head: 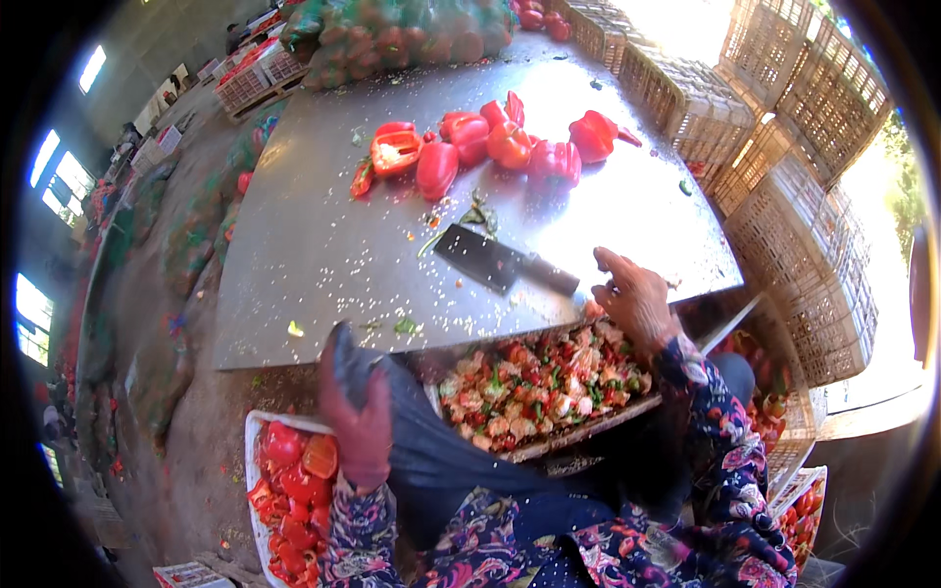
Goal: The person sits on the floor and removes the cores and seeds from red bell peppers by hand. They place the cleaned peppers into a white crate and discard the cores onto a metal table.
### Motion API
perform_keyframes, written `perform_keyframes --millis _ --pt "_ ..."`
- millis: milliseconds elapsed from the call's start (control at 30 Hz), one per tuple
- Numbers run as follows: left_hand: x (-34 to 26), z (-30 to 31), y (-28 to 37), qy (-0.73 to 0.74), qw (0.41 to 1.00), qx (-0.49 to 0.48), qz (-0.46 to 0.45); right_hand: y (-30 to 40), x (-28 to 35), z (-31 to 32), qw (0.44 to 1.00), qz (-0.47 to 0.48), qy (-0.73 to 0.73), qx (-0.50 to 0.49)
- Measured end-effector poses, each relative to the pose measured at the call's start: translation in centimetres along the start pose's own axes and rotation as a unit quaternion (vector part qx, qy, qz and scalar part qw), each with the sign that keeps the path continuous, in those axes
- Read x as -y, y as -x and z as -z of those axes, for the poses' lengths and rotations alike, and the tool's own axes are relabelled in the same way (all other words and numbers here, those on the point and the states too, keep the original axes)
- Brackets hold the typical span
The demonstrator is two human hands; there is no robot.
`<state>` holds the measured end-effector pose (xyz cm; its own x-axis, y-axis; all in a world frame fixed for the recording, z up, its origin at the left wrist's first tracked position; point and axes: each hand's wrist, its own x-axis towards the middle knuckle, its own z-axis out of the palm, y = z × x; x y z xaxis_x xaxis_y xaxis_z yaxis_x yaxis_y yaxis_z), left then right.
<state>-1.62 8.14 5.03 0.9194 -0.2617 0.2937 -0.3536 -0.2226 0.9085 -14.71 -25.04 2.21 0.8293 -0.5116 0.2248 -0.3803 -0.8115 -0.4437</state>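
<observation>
My left hand is at the near left corner of the metal table, over my dark-clad knee, fingers spread and nothing seen in it. At the table's near edge, my right hand hangs with curled fingers above a crate of pepper cores. No object shows in it. Just left of it a cleaver lies flat on the metal, its handle towards the hand. Beyond the cleaver lie a halved red bell pepper and several whole red bell peppers. Pale seeds and green scraps are scattered about the blade.
A white crate of cut red peppers stands at my left. Net sacks of peppers rest at the table's far end. Stacked plastic crates line the right side. Another blade sticks up right of my right hand.
</observation>
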Motion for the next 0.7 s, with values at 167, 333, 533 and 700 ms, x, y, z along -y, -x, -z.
perform_keyframes --millis 167,333,533,700 --pt "2.1 -9.9 -5.0 0.184 0.974 0.123 0.040 -11.5 -1.0 -0.5 0.990 0.062 0.124 -0.036" --pt "6.6 -10.8 -3.6 0.420 0.817 0.212 0.333 -20.7 -4.4 -2.9 0.989 0.030 0.141 0.046" --pt "5.7 -11.0 -3.5 0.346 0.853 0.248 0.303 -20.8 -4.4 -4.5 0.999 -0.034 -0.012 0.027" --pt "7.5 -11.1 -3.5 0.407 0.848 0.213 0.264 -16.0 -2.4 -3.2 0.944 -0.084 -0.320 0.010"
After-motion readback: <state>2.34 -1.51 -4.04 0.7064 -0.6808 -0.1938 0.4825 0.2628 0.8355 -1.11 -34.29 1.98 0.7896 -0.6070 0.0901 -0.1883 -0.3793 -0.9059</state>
